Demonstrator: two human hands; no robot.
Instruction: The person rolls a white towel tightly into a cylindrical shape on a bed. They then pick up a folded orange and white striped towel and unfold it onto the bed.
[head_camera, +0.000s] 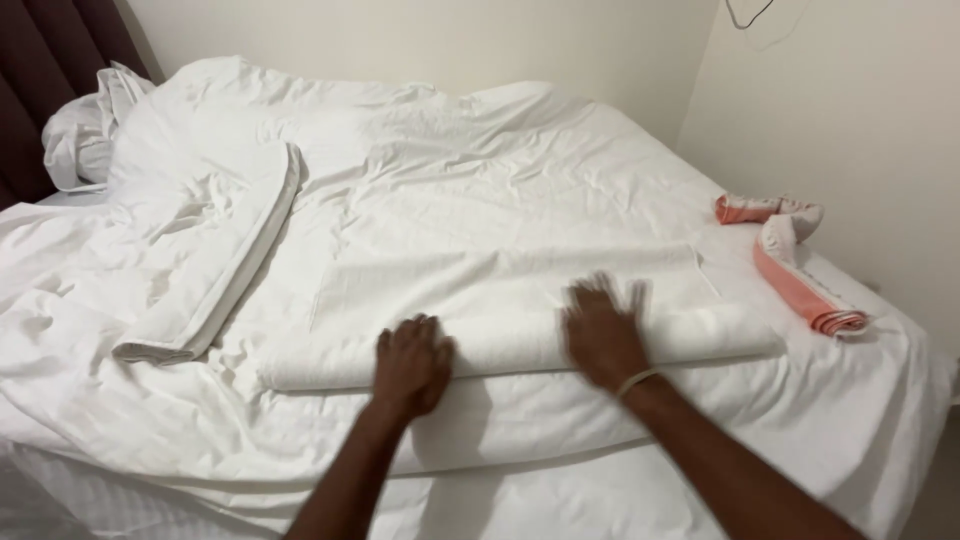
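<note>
A white towel (510, 285) lies across the near part of the bed, its near edge rolled into a long tube (720, 335). My left hand (412, 362) rests on the roll left of centre, fingers curled over it. To the right my right hand (603, 335) presses flat on the same roll, fingers spread and blurred by motion, a thin band around the wrist.
The bed (850, 420) is covered in a rumpled white duvet (420, 170). A folded white sheet edge (225, 265) lies at left, a pillow (75, 135) at far left. A rolled pink-and-white towel (800, 270) sits near the right edge by the wall (860, 120).
</note>
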